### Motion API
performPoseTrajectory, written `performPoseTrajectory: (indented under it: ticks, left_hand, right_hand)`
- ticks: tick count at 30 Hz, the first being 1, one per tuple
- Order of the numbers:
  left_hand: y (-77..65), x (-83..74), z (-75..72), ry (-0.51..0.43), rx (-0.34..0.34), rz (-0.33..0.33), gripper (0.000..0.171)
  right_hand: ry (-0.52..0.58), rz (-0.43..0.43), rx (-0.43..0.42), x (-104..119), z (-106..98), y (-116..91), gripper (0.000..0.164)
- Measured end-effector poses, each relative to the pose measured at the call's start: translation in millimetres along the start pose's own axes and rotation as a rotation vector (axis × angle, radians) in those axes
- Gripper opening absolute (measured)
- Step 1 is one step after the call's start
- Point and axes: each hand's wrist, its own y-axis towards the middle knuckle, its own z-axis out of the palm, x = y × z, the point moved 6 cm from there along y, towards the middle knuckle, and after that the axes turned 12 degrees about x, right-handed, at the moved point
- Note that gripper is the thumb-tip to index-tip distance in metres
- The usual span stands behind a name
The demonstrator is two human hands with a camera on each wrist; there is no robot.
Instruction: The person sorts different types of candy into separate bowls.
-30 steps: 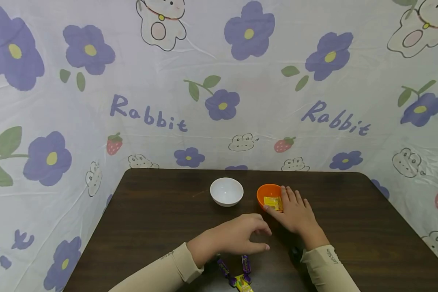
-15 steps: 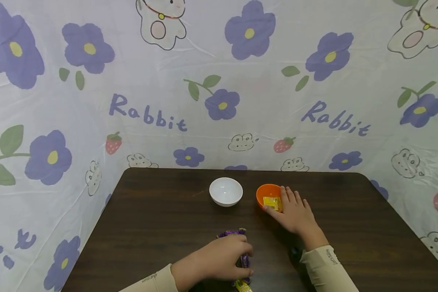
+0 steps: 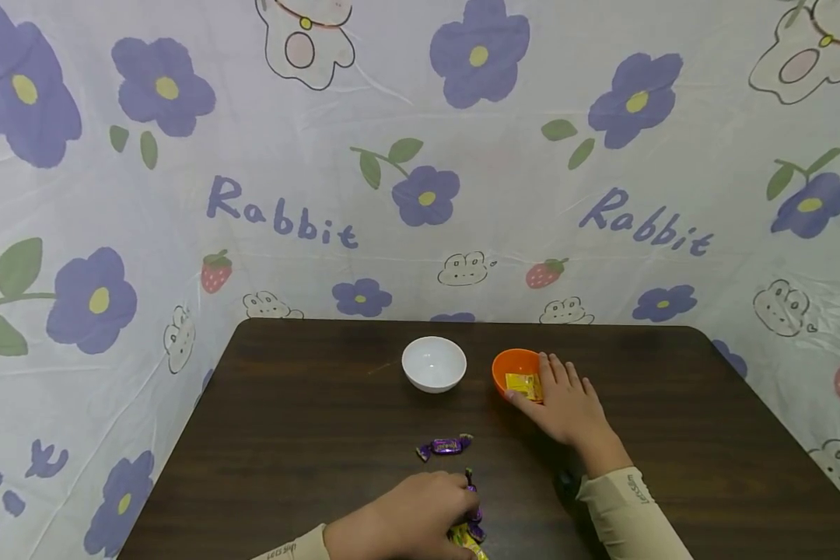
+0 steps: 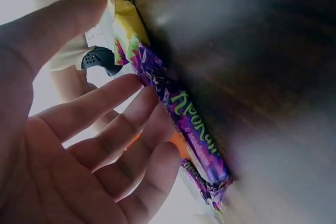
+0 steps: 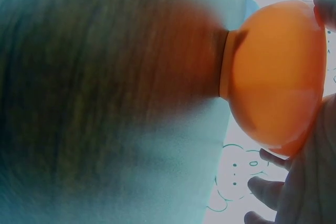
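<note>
In the head view my left hand (image 3: 420, 505) is low over a purple-wrapped candy (image 3: 475, 513) and a yellow-wrapped candy (image 3: 470, 543), partly covering both. The left wrist view shows its fingers spread, the thumb (image 4: 79, 14) at the yellow wrapper's end and the fingertips beside the purple candy (image 4: 194, 129). Another purple-wrapped candy (image 3: 446, 446) lies farther back. My right hand (image 3: 574, 412) holds the orange bowl (image 3: 507, 364), thumb at the near rim, fingers along the right side. Inside that bowl is a yellow packet (image 3: 523, 386).
A white bowl (image 3: 434, 365) stands left of the orange one on the dark brown table (image 3: 308, 420). A small black object (image 3: 567, 484) shows by the right wrist. A patterned cloth (image 3: 490, 171) hangs behind the table.
My left hand has drawn back from near the orange bowl toward the candies at the front. One purple candy now lies crosswise, farther back. The right hand stays on the bowl.
</note>
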Motion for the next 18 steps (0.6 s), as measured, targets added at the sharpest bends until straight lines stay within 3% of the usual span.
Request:
performPoseTrajectory:
  ticks: [9, 18]
  left_hand:
    - [1.5, -0.7, 4.0, -0.036, -0.009, 0.044, 0.031]
    - [-0.2, -2.6, 2.2, -0.009, -0.033, 0.055, 0.033]
  right_hand:
    - [-0.002, 0.000, 0.008, 0.5, 0.9, 0.0, 0.110]
    - [0.000, -0.002, 0.006, 0.7, -0.4, -0.7, 0.109]
